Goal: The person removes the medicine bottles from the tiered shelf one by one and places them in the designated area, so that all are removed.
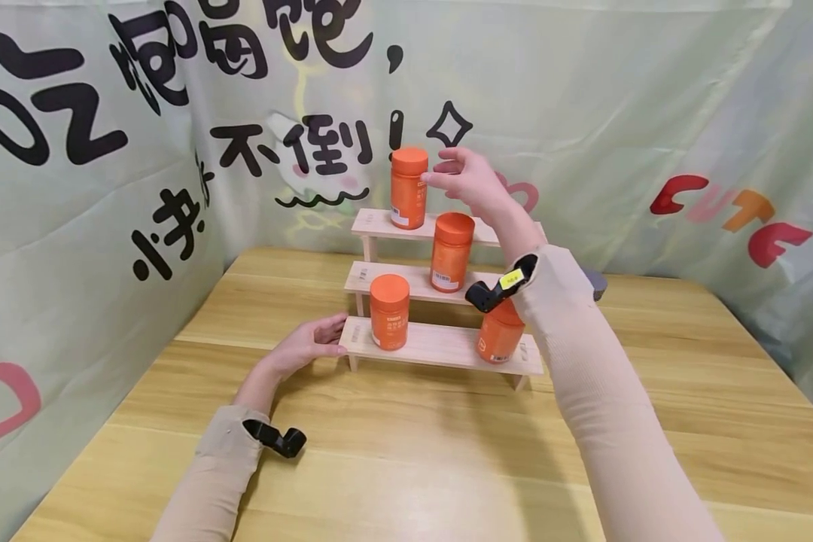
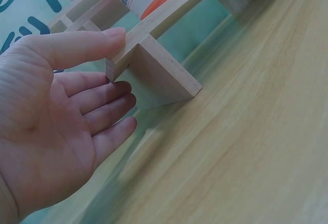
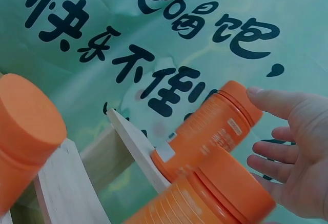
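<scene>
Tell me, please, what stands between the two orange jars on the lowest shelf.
Nothing stands there: in the head view, only the bare lowest shelf shows between the left jar and the right jar.

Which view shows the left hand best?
The left wrist view: the left hand appears large, palm toward the camera, at one end of the wooden shelf. The head view shows it smaller, from above; the right wrist view omits it.

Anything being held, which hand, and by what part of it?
Left hand pinches the lowest shelf at its left end. Right hand, beside the top jar, holds nothing.
</scene>
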The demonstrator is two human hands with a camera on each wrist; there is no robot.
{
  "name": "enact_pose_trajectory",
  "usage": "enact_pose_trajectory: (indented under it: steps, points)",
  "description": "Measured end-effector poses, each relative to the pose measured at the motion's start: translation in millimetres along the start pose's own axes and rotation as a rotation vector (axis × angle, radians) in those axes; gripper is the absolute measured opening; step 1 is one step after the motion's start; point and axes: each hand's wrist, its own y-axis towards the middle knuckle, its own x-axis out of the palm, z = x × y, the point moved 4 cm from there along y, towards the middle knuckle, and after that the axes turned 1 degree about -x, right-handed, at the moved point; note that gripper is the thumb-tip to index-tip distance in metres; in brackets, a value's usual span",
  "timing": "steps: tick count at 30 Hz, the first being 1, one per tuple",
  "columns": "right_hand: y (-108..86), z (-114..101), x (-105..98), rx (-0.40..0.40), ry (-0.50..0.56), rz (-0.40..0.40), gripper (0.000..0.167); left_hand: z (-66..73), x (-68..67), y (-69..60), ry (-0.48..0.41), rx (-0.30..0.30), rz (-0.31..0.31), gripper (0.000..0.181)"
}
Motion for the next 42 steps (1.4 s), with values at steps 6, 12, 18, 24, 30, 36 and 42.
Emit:
enact_pose_trajectory:
  steps: [6, 12, 18, 24, 30, 36, 42]
  points:
    - [9.7, -2, 10, 0.01, -0.02, -0.006, 0.068, 0.9, 0.1, 1.2, 0.013, 0.006, 0.001, 0.077]
    - [13.9, -1, 20, 0.028, -0.005, -0.015, 0.064, -0.8, -0.2, 1.0, 0.02, 0.017, -0.006, 0.078]
    - [15.5, -1, 26, 0.027, -0.016, -0.016, 0.062, -3.9, 0.5, 0.2, 0.006, 0.018, -0.005, 0.077]
    - [16.6, -2, 28, 0.004, -0.036, -0.013, 0.057, -2.4, 0.4, 0.6, 0.005, 0.023, -0.002, 0.077]
    - [15.8, -2, 28, -0.005, -0.058, 0.004, 0.055, -0.5, 1.0, 0.6, 0.005, 0.009, 0.001, 0.077]
    - [15.9, -4, 28, -0.028, -0.097, 0.02, 0.05, 2.1, 0.9, 0.7, -0.001, 0.012, 0.0, 0.077]
    - [13.3, -2, 27, -0.04, -0.144, 0.043, 0.051, -0.2, 1.0, 0.4, 0.013, 0.024, 0.001, 0.076]
